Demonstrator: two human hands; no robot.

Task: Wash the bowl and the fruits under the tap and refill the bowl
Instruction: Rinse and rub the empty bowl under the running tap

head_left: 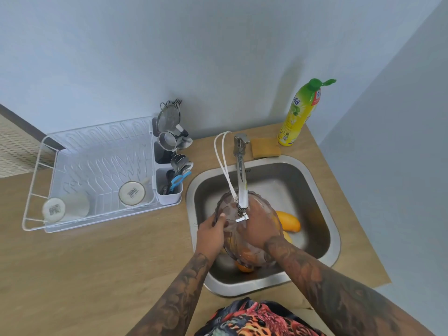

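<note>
While both hands hold it, the clear glass bowl [230,214] sits under the tap [241,180], over the steel sink [315,190].
Left hand [210,235] pinches the rim, thumb on top; right hand [259,226] lies spread inside. A yellow mango [289,221] and an orange [244,267] lie in the basin.

Chrome tap spout [242,180] and clear glass bowl [244,238] block sink centre; bare wooden bench [97,263] lower left open.
</note>
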